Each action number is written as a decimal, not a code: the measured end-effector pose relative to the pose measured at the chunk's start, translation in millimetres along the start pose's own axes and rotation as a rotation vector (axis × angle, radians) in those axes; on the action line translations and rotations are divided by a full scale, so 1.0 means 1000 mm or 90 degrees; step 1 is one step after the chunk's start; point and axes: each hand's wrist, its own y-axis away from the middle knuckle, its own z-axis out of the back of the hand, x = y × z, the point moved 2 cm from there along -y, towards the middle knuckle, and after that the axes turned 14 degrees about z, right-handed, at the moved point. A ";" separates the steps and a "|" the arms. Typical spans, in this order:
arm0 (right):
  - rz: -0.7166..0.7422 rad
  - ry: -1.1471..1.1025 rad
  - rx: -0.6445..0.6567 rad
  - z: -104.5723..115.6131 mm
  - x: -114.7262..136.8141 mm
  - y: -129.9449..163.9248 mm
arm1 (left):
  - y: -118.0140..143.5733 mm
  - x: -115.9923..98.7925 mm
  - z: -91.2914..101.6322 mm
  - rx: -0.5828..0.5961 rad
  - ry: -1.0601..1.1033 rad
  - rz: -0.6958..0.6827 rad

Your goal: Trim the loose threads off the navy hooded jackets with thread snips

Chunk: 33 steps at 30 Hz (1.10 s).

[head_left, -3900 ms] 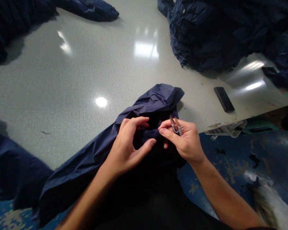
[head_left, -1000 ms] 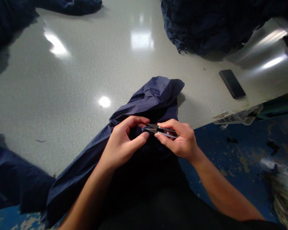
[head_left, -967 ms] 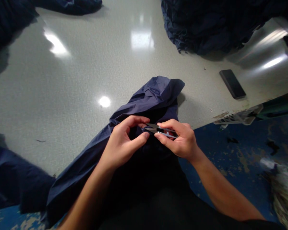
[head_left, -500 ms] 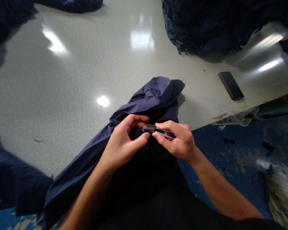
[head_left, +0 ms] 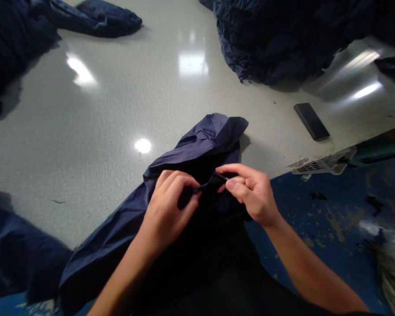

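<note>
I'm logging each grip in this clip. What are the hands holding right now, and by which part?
Both the left hand and right hand pinch a small fold of the navy garment near its bunched end.

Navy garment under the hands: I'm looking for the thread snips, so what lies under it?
The navy garment lies on the grey table and drapes over its near edge. Both hands pinch it. No snips show; whatever the folds cover stays hidden.

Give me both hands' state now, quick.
Left hand: closed, pinching the navy cloth.
Right hand: closed, pinching the same cloth; any tool is hidden.
</note>
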 end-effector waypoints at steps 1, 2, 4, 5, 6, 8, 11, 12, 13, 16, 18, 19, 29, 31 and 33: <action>-0.003 0.032 0.057 0.000 0.004 -0.001 | 0.004 0.000 -0.001 -0.030 -0.032 -0.055; 0.004 0.063 0.105 -0.001 0.008 -0.001 | 0.008 0.000 -0.003 -0.057 -0.055 -0.108; 0.032 0.111 0.150 -0.005 0.012 0.000 | 0.016 0.000 -0.006 -0.099 -0.080 -0.197; 0.038 0.124 0.144 -0.006 0.012 0.000 | 0.019 0.000 -0.007 -0.107 -0.086 -0.224; 0.034 0.128 0.123 -0.008 0.010 0.002 | 0.022 0.000 -0.008 -0.112 -0.088 -0.238; 0.008 0.117 0.059 -0.011 0.005 0.006 | 0.026 0.000 -0.008 -0.110 -0.090 -0.240; -0.014 0.100 -0.001 -0.016 -0.002 0.013 | 0.034 0.000 -0.005 -0.118 -0.088 -0.239; -0.006 0.108 -0.014 -0.018 -0.003 0.015 | 0.037 0.001 -0.004 -0.119 -0.086 -0.240; 0.009 0.120 -0.027 -0.019 -0.003 0.017 | 0.039 0.001 -0.004 -0.118 -0.083 -0.241; 0.065 0.154 -0.058 -0.020 -0.005 0.020 | 0.046 0.002 -0.007 -0.113 -0.070 -0.236; 0.077 0.156 -0.062 -0.020 -0.007 0.023 | 0.048 0.001 -0.011 -0.121 -0.062 -0.213; 0.074 0.150 -0.062 -0.020 -0.008 0.025 | 0.049 0.000 -0.013 -0.125 -0.062 -0.192; 0.119 0.099 -0.006 -0.017 -0.021 -0.003 | 0.003 0.016 0.010 -0.040 -0.267 0.013; 0.191 0.145 0.126 -0.020 -0.027 -0.030 | -0.036 0.030 0.023 -0.024 -0.348 0.105; 0.266 0.195 0.237 -0.024 -0.036 -0.062 | -0.079 0.041 0.035 -0.025 -0.392 0.139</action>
